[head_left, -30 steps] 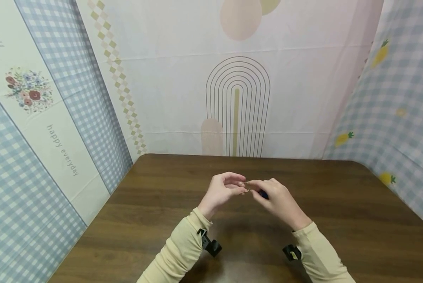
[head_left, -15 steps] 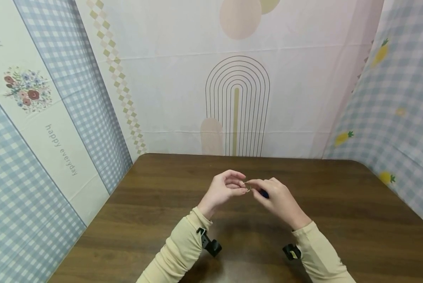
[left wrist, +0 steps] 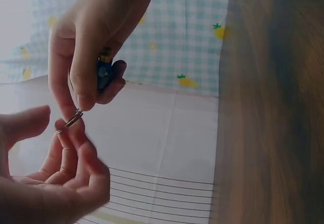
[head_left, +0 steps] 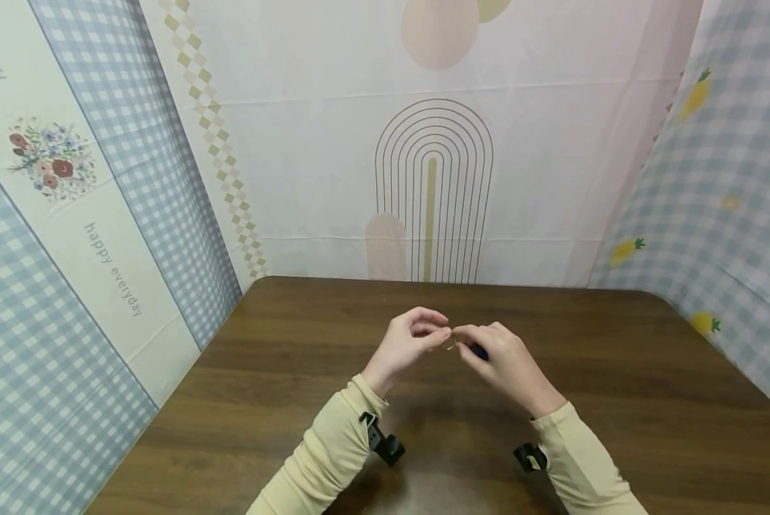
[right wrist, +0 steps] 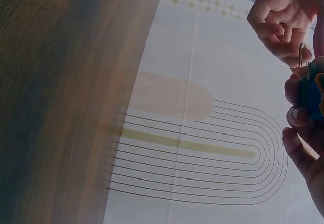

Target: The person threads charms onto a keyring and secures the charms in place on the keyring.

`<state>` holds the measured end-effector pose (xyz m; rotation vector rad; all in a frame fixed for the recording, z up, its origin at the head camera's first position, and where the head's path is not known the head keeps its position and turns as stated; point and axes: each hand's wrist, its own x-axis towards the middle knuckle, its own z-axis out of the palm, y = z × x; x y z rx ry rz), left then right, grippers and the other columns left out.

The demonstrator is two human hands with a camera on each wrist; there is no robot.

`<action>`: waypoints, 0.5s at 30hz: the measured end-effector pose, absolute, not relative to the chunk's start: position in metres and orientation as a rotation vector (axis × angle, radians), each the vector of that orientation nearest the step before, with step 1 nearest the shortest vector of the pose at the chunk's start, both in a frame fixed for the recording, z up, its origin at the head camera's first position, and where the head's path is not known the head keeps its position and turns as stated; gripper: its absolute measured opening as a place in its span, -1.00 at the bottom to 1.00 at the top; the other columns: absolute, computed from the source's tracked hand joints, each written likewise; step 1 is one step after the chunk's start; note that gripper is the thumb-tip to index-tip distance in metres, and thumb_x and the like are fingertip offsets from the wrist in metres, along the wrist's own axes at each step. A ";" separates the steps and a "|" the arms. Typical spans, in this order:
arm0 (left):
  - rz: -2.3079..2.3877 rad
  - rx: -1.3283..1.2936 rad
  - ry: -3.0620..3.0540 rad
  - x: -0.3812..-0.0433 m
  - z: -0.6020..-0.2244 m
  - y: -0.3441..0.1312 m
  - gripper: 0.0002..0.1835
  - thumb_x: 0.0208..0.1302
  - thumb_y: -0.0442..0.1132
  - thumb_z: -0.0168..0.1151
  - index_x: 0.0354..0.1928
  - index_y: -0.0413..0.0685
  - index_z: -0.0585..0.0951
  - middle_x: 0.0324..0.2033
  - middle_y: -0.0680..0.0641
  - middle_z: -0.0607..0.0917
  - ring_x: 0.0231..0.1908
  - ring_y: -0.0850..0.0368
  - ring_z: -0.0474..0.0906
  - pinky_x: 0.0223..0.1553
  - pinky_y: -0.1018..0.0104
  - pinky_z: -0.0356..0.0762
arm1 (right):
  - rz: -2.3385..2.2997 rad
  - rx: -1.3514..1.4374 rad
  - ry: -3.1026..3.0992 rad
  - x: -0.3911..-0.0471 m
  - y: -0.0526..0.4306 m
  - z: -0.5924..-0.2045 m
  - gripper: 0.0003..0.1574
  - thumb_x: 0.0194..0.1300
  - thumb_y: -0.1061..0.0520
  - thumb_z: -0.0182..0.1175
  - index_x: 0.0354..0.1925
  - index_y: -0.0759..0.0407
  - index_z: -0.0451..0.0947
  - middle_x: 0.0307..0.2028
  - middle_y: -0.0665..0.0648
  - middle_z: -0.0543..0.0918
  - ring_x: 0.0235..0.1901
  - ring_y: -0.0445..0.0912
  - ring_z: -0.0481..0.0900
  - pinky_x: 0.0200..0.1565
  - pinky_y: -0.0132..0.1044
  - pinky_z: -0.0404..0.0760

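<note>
My left thumb [left wrist: 30, 123] had just shifted up, off the ring's lower side, and stood apart. My left hand [head_left: 402, 348] was loosely bent, its fingertips touching the ring [left wrist: 75, 118] between my hands. My right hand [head_left: 503, 359] gripped the blue piece [right wrist: 310, 95] — probably now the ring's main support.

The sleeves [head_left: 323, 454] are pale yellow — cameras [head_left: 392, 450] black.
</note>
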<state>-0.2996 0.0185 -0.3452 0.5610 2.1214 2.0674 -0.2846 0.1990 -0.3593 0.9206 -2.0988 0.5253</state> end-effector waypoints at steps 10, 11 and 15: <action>2.171 0.543 2.001 -0.292 -0.347 0.012 -0.71 0.08 -0.40 0.22 -0.11 -0.24 0.49 -0.28 -0.31 0.66 -0.41 0.20 0.63 -0.21 0.25 0.58 | 0.517 0.872 -2.112 -0.275 0.193 -0.360 -0.73 -0.06 0.31 0.27 -0.31 0.07 0.57 -0.54 -0.17 0.58 -0.55 -0.29 0.39 -0.42 -0.40 0.39; 2.172 0.547 2.012 -0.292 -0.348 0.011 -0.72 0.09 -0.39 0.22 -0.12 -0.24 0.49 -0.27 -0.33 0.66 -0.42 0.20 0.63 -0.22 0.26 0.58 | 0.511 0.867 -2.110 -0.274 0.192 -0.360 -0.76 -0.06 0.30 0.27 -0.33 0.08 0.57 -0.53 -0.16 0.60 -0.54 -0.29 0.39 -0.42 -0.41 0.40; 2.150 0.570 2.044 -0.291 -0.348 0.009 -0.74 0.11 -0.32 0.22 -0.15 -0.23 0.51 -0.28 -0.33 0.66 -0.44 0.22 0.61 -0.28 0.33 0.56 | 0.496 0.857 -2.102 -0.270 0.188 -0.359 -0.82 -0.06 0.29 0.28 -0.42 0.07 0.56 -0.52 -0.14 0.62 -0.53 -0.26 0.40 -0.44 -0.42 0.39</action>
